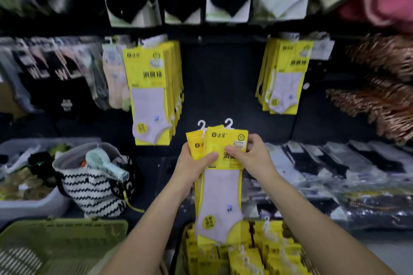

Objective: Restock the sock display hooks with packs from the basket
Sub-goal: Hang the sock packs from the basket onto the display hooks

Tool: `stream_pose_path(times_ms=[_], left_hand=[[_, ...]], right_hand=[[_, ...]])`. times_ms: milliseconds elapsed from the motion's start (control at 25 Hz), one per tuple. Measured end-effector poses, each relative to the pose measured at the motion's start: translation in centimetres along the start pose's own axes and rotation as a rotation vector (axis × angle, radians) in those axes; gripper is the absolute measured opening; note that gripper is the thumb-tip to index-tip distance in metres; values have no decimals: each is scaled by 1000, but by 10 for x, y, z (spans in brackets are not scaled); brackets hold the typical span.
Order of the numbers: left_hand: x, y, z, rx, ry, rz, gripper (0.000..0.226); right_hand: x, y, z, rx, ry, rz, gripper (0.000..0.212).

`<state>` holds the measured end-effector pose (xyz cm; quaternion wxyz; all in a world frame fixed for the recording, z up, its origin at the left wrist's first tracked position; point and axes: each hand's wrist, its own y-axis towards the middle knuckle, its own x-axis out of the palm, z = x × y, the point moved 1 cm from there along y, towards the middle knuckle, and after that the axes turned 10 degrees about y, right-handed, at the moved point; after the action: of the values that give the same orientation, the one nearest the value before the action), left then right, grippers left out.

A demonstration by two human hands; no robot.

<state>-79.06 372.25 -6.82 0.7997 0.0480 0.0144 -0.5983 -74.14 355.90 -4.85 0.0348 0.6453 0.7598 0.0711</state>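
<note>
I hold a small stack of yellow sock packs (pixel 220 187) upright in front of the display, their white hangers at the top. My left hand (pixel 192 163) grips the stack's left edge with the thumb across the front. On the right side, my right hand (pixel 250 154) pinches the front pack near its top. Below them, a basket (pixel 182 250) is full of several more yellow packs (pixel 245 257). On the dark display wall hang a left bunch of yellow packs (pixel 154 91) and a right bunch (pixel 283 76), with a bare gap between them.
An empty green basket (pixel 60 245) sits at the bottom left. Behind it stand a black-and-white zigzag bag (pixel 93 190) holding a pale green fan and a grey bin (pixel 33 203) of mixed items. Bagged dark socks (pixel 335 174) lie on the shelf to the right.
</note>
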Motion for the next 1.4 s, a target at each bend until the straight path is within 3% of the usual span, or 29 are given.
stream_pose_path(times_ms=[240, 400, 600, 1000, 1200, 1280, 1400], left_hand=[[-13, 40, 54, 123, -88, 52, 62], [-31, 67, 87, 251, -3, 208, 37], [-58, 71, 119, 402, 137, 307, 37], [-90, 82, 144, 389, 145, 308, 31], [-91, 87, 143, 373, 121, 293, 32], [-90, 87, 143, 380, 111, 286, 31], [-89, 85, 143, 390, 106, 284, 31]], right_hand=[[0, 45, -48, -100, 95, -28, 3], [7, 83, -76, -188, 136, 48, 12], [14, 125, -108, -145, 166, 23, 17], [57, 157, -130, -292, -121, -36, 11], [73, 160, -124, -211, -141, -64, 15], [71, 156, -122, -183, -171, -4, 21], [69, 132, -121, -399, -101, 195, 23]])
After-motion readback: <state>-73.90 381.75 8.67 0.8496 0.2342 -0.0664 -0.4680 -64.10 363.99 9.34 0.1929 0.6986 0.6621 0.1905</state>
